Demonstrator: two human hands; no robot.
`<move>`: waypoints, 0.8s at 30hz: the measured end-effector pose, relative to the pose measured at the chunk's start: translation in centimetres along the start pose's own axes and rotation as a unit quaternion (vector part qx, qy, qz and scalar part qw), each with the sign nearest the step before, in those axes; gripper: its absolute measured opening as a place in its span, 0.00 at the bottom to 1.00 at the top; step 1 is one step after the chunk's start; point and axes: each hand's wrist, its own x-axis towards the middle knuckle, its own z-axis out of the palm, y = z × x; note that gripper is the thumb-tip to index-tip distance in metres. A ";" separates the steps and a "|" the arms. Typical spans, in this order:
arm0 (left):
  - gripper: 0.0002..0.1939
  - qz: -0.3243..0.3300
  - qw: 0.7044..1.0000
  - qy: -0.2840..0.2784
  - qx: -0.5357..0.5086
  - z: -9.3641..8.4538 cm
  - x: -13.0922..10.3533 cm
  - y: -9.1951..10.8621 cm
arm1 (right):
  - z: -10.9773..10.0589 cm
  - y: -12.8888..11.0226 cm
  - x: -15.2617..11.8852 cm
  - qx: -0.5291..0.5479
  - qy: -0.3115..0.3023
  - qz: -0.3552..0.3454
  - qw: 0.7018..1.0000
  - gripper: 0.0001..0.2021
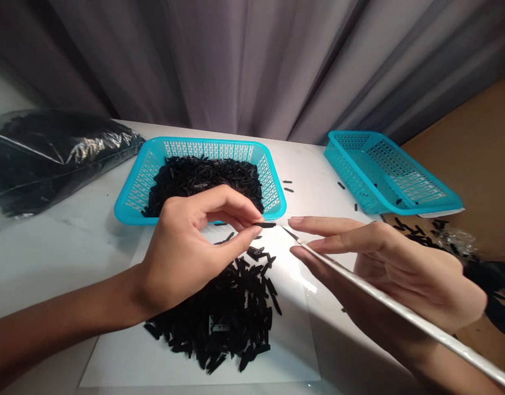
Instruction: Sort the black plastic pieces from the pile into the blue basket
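Observation:
My left hand (195,241) pinches one end of a small, narrow black plastic piece (265,225) between thumb and fingertips. Its free end points right. My right hand (384,252) grips a long, thin white pen-like tool (371,288) between thumb and fingers. The tool's slim dark pointed tip (289,232) sits just right of the piece, apart from it by a small gap. Below my left hand, a heap of similar black pieces (231,312) lies on a white sheet (293,351). A grey piece (218,325) shows in the heap.
A blue basket (129,206) full of black pieces stands behind my left hand. At the right, another blue basket (417,189) holds a few pieces. A clear bag of black pieces (50,156) lies at the left. More pieces (417,233) lie beside crumpled plastic (458,241).

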 end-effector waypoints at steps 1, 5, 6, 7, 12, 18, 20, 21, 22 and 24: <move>0.05 -0.002 1.000 0.001 -0.002 0.0 0.0 0.0 | 0.0 0.1 0.0 0.002 0.002 -0.004 1.000 0.13; 0.06 -0.021 0.999 -0.004 -0.038 0.0 0.0 0.2 | 0.4 0.3 -0.2 0.023 -0.011 0.000 1.000 0.12; 0.06 -0.025 0.999 -0.006 -0.046 0.0 0.0 0.2 | 0.5 0.2 -0.2 0.022 -0.011 0.002 1.000 0.12; 0.06 -0.027 0.998 -0.008 -0.052 0.0 0.0 0.2 | 0.7 0.2 -0.3 0.019 -0.007 0.004 1.000 0.12; 0.07 -0.030 0.997 -0.016 -0.062 0.0 0.0 0.2 | 1.0 -0.2 -0.3 0.017 0.030 0.016 0.999 0.10; 0.06 -0.013 0.999 -0.016 -0.027 0.1 -0.4 0.1 | 0.8 0.4 -0.2 0.030 -0.003 0.009 1.000 0.10; 0.06 -0.005 1.000 -0.014 -0.015 0.1 -0.4 0.1 | 0.6 0.6 -0.1 0.040 -0.005 0.019 0.999 0.10; 0.06 -0.003 1.000 -0.014 -0.010 0.1 -0.5 0.1 | 0.6 0.6 0.0 0.045 -0.006 0.021 0.999 0.10; 0.05 -0.001 1.000 -0.015 -0.008 0.1 -0.4 0.1 | 0.5 0.6 0.0 0.051 -0.008 0.023 0.998 0.10; 0.05 0.000 1.000 -0.015 -0.007 0.1 -0.4 0.1 | 0.6 0.6 0.1 0.060 -0.012 0.028 0.998 0.09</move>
